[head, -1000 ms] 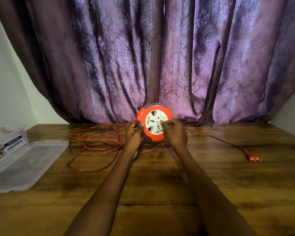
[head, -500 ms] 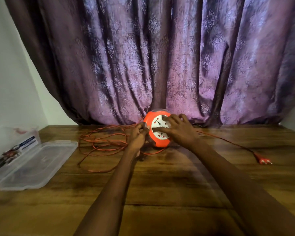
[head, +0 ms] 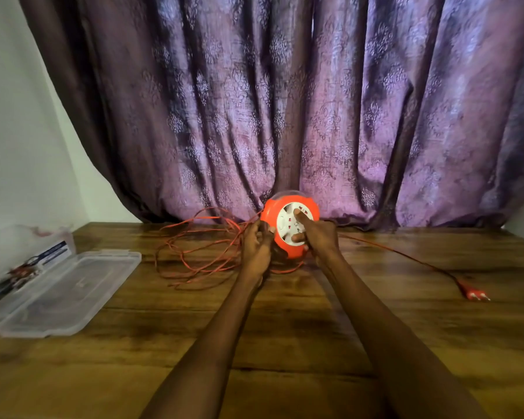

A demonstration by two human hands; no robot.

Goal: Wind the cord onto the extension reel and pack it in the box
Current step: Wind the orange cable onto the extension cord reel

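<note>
An orange extension reel point(head: 270, 217) with a white socket face stands upright at the back middle of the wooden table. My left hand point(head: 256, 246) grips its left rim. My right hand point(head: 316, 235) rests on the white face, index finger stretched up across it and thumb at its lower edge. The orange cord point(head: 200, 252) lies in loose loops on the table left of the reel. A further stretch runs right to a red plug point(head: 474, 294). A clear plastic box point(head: 25, 261) stands open at the left, its flat lid point(head: 70, 291) lying toward me.
A purple patterned curtain point(head: 285, 116) hangs right behind the reel. A white wall point(head: 18, 131) closes the left side. The wooden table point(head: 285, 343) stretches toward me under both forearms.
My right hand has shifted on the reel's white face, from fingers spread over it to an index finger pointing up across it. My head has turned a little left. The left hand keeps its grip.
</note>
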